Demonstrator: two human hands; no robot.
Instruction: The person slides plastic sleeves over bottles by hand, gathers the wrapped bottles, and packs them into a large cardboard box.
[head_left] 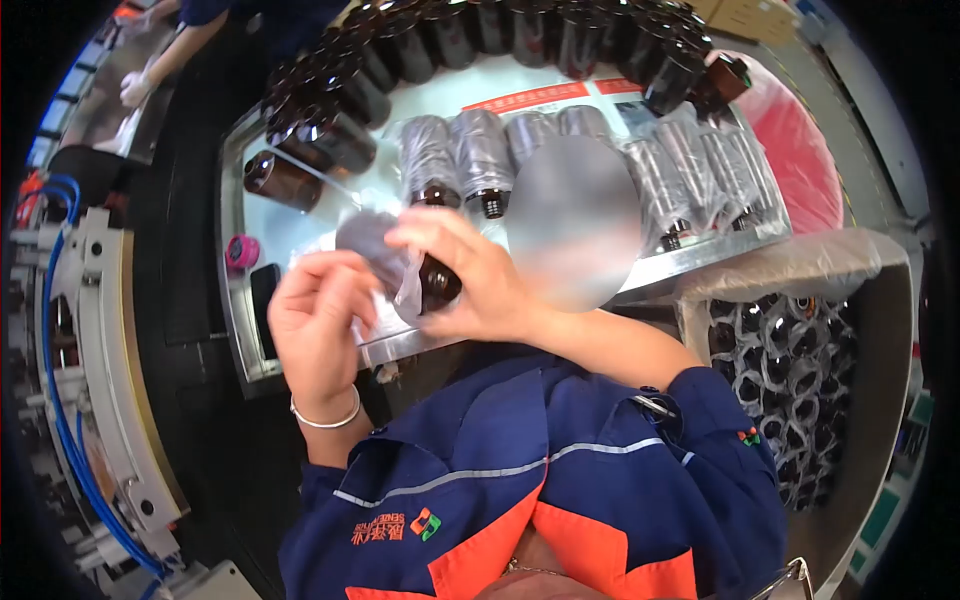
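My right hand is wrapped round a dark brown bottle, whose body points left and is partly covered by clear plastic film. Just left of it, my left hand, with a white bracelet at the wrist, has its fingers curled together; they are blurred, and what they pinch is too small to tell. Behind my hands, several film-wrapped bottles lie on the metal-edged table, necks towards me. An unwrapped brown bottle lies at the left.
Many dark bottles line the table's far side. A pink tape roll sits at the left edge. At right stands a carton of wrapped bottles, behind it a pink-lined container. Machinery is at left; another person's gloved hand shows beyond.
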